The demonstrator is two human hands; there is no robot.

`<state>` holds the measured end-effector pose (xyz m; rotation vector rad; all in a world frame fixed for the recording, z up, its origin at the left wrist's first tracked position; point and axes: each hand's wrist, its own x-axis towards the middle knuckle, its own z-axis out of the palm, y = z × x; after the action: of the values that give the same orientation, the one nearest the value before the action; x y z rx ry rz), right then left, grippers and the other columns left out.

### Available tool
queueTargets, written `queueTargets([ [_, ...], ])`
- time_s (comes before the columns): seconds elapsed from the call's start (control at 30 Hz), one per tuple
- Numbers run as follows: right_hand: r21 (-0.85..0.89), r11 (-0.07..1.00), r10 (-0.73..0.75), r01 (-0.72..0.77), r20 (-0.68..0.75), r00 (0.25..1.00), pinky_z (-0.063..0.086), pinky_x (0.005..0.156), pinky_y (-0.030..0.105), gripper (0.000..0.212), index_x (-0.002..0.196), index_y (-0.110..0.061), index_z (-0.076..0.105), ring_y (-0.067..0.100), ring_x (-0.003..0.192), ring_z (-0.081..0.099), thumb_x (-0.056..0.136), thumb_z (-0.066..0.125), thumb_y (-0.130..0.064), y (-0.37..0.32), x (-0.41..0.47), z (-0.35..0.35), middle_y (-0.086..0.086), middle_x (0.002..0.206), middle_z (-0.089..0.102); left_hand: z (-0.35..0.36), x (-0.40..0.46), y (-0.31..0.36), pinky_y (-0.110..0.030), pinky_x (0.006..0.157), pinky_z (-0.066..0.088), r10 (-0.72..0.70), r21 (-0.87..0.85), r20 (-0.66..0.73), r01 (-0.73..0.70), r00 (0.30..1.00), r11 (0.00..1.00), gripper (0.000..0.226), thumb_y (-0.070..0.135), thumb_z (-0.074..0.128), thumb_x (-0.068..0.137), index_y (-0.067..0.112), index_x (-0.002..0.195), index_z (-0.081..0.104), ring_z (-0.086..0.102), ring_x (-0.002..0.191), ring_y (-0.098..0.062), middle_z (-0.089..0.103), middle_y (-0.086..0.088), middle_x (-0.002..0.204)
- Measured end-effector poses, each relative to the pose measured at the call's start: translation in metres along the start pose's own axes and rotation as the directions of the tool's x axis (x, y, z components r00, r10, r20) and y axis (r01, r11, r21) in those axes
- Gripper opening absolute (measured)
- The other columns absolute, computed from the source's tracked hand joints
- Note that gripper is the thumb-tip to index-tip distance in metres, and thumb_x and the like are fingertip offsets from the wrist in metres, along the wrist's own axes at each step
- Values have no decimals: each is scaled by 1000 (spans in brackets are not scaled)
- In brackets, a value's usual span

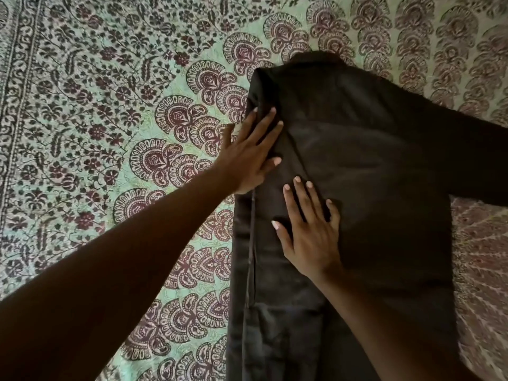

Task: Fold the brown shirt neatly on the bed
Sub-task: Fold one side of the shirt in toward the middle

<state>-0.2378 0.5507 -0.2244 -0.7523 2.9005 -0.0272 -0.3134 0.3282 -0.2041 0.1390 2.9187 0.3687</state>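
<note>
Brown shirt [371, 166] lies flat on the patterned bedspread [110, 105], collar away from the person, long axis running from near to far. Its left side is already turned in over the body; the right sleeve [472, 149] stretches out to the right, unfolded. Both hands press flat with fingers spread, gripping nothing: left hand [250, 155] on the folded left edge, right hand [310, 232] mid-body, nearer that loose sleeve.

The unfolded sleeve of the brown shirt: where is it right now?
In the head view the unfolded sleeve stretches out to the right edge on the patterned bedspread, opposite the left hand pressing the shirt's folded-in left side.
</note>
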Motion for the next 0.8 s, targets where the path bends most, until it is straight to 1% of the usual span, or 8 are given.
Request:
queueTargets([
  [0.17, 34, 999, 9, -9, -6, 1000, 23, 118, 52, 69, 162, -25, 22, 16, 158, 9, 102, 31, -59, 1, 1, 0, -1, 171, 10, -3, 35, -16, -60, 118, 16, -3, 35, 1, 3, 1000, 999, 74, 60, 29, 102, 27, 163, 5, 8, 155, -33, -7, 9, 170],
  [0.27, 51, 999, 10, -9, -19, 1000, 24, 118, 53, 69, 161, -25, 24, 16, 157, 11, 102, 34, -58, 0, 0, 1, -1, 171, 12, -4, 51, -26, -60, 117, 21, -27, 11, -18, 27, 999, 1000, 66, 53, 31, 105, 24, 162, 15, 9, 154, -34, -3, 6, 171],
  [0.37, 64, 998, 12, -10, -20, 1000, 24, 117, 53, 69, 161, -26, 25, 16, 157, 13, 101, 36, -58, 0, 0, 0, -1, 171, 13, -7, 64, -29, -58, 111, 31, -97, -121, -173, 76, 980, 990, 50, 35, 40, 105, 18, 152, 39, 24, 146, -39, 13, -8, 168],
  [0.47, 58, 998, 11, -10, -16, 1000, 25, 117, 53, 69, 161, -26, 25, 16, 157, 12, 101, 36, -59, 0, 0, -1, -1, 171, 12, -8, 71, -23, -46, 100, 48, -187, -349, -401, 39, 897, 936, 37, 7, 50, 94, 4, 131, 56, 48, 120, -35, 35, -25, 147],
  [0.57, 44, 999, 11, -11, -6, 1000, 24, 117, 53, 69, 161, -26, 24, 16, 157, 11, 101, 34, -59, 0, 0, 0, -1, 171, 12, -13, 73, -12, -21, 93, 45, -418, -559, -426, 130, 802, 819, 33, -4, 57, 87, 1, 120, 59, 46, 105, -16, 43, -20, 129],
  [0.67, 42, 999, 13, -13, -6, 1000, 23, 118, 53, 69, 161, -26, 24, 15, 157, 11, 102, 33, -59, -1, 0, 0, -2, 171, 12, -18, 83, -5, -25, 86, 49, -669, -768, -260, 271, 696, 580, 23, 2, 65, 87, 12, 108, 67, 58, 99, -14, 63, -4, 113],
  [0.73, 45, 999, 9, -9, -11, 1000, 22, 118, 52, 69, 161, -27, 23, 15, 157, 10, 102, 32, -59, -1, 1, 0, -2, 171, 11, -21, 91, -7, -28, 90, 54, -765, -863, -132, 307, 630, 402, 18, 2, 67, 87, 16, 98, 72, 67, 96, -12, 72, 2, 102],
  [0.8, 47, 999, 11, -11, -16, 1000, 22, 118, 52, 69, 161, -27, 23, 15, 157, 10, 102, 33, -59, 0, 0, 1, -2, 171, 11, -20, 95, -8, -20, 89, 52, -793, -882, -69, 334, 605, 331, 18, 1, 67, 89, 16, 97, 74, 68, 99, -12, 74, 1, 103],
])
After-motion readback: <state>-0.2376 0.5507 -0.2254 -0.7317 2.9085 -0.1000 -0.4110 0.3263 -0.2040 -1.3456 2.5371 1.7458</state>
